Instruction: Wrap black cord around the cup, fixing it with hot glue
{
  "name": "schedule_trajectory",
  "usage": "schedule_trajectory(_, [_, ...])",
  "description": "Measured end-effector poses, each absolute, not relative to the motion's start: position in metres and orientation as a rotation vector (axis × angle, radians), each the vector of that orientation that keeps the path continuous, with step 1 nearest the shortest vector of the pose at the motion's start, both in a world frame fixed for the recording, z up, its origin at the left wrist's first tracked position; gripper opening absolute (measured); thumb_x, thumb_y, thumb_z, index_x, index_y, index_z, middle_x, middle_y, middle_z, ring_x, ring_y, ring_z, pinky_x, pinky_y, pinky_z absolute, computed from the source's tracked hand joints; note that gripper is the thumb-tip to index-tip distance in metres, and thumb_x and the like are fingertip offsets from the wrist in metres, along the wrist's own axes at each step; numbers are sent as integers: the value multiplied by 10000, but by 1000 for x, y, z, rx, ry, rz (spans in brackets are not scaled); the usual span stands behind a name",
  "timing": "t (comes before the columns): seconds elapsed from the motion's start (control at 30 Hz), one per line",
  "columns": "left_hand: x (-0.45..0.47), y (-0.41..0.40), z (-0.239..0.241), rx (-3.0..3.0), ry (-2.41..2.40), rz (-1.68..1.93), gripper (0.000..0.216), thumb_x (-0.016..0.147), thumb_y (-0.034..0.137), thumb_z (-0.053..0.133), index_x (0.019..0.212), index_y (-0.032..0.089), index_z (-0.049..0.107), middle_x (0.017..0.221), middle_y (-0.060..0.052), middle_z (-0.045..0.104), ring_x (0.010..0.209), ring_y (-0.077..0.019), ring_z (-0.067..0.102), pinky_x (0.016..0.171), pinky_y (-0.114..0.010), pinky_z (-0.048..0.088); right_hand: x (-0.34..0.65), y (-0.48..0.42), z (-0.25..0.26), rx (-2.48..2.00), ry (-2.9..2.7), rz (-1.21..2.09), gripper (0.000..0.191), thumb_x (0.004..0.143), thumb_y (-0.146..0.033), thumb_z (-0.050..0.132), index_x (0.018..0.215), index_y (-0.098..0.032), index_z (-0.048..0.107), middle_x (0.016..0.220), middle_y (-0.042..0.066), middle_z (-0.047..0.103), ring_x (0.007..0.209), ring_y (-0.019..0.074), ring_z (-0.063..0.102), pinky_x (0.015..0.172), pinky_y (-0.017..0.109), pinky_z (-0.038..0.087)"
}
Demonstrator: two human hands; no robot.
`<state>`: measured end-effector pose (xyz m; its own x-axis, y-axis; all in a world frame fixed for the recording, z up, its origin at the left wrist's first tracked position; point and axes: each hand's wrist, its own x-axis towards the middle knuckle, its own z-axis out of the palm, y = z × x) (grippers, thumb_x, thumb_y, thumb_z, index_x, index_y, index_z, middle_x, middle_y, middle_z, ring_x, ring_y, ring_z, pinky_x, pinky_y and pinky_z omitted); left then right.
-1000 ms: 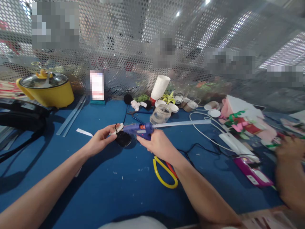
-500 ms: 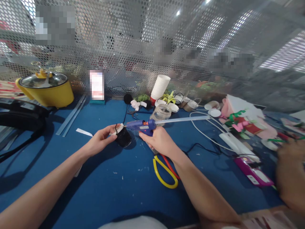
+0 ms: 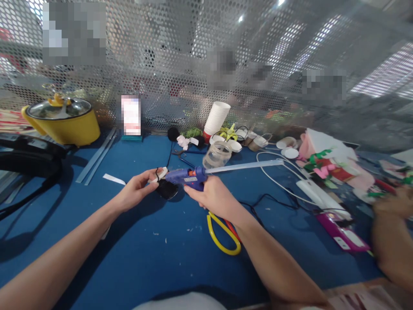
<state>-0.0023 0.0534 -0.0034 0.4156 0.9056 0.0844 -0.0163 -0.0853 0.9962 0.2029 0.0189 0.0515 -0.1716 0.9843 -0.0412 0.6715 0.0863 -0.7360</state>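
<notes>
Pinched in the fingers of my left hand [image 3: 141, 188] is a small white piece [image 3: 160, 174] with a black cord [image 3: 157, 173] looped across it. Just below and to the right sits a black rounded object [image 3: 167, 189], whose kind I cannot make out. My right hand [image 3: 209, 191] is wrapped round a blue hot glue gun [image 3: 187, 176], its nozzle pointing left at the white piece. A long clear glue stick [image 3: 245, 165] sticks out of the gun's back end. Yellow-handled scissors [image 3: 227, 247] lie partly under my right forearm.
Behind the hands stand a clear jar [image 3: 217, 155], stacked paper cups [image 3: 217, 118] and a lit phone [image 3: 131, 115]. At left is a yellow pot [image 3: 69, 127]. A purple power strip [image 3: 343, 234] and another person's arm [image 3: 392, 234] are at right.
My right hand has moved the glue gun slightly left and down, bringing its nozzle over the white piece. My left hand stays in place. The other person's hand at right has shifted.
</notes>
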Motion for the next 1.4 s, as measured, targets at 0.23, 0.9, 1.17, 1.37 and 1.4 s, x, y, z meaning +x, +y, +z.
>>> schedule_trajectory(0.23, [-1,53,-3,1456,830,940,167,732,301,584,706,165,490,1309,-138,424,1257,-237,295,1043,-425,149,203,19,52,-1595,-1905,904,111,710,-258,523,667,-156,515,383,-58,451,316,79,464,369,176,373])
schedule_trajectory(0.9, [-3,54,-3,1518,848,907,205,738,327,573,682,155,475,1316,-168,401,1252,-265,299,1029,-446,172,213,34,49,-1649,-1825,922,253,728,-252,494,503,-192,395,325,-50,426,291,85,435,360,193,395])
schedule_trajectory(1.17, [-3,54,-4,1515,846,910,189,745,303,571,681,155,472,1304,-170,417,1255,-242,299,1032,-433,166,213,30,50,-1615,-1835,904,191,714,-243,513,556,-181,424,348,-57,449,290,77,451,334,167,390])
schedule_trajectory(1.37, [-2,53,-2,1508,854,912,197,736,317,576,679,157,476,1310,-166,411,1251,-250,305,1030,-429,175,213,31,50,-1631,-1874,850,213,723,-241,502,535,-179,424,346,-46,455,295,79,457,352,173,396])
schedule_trajectory(1.4, [-2,53,-2,1504,856,913,198,735,321,576,682,158,476,1311,-164,411,1251,-249,304,1031,-428,174,213,31,50,-1633,-1876,843,213,723,-241,502,535,-178,425,345,-45,455,295,80,457,354,174,397])
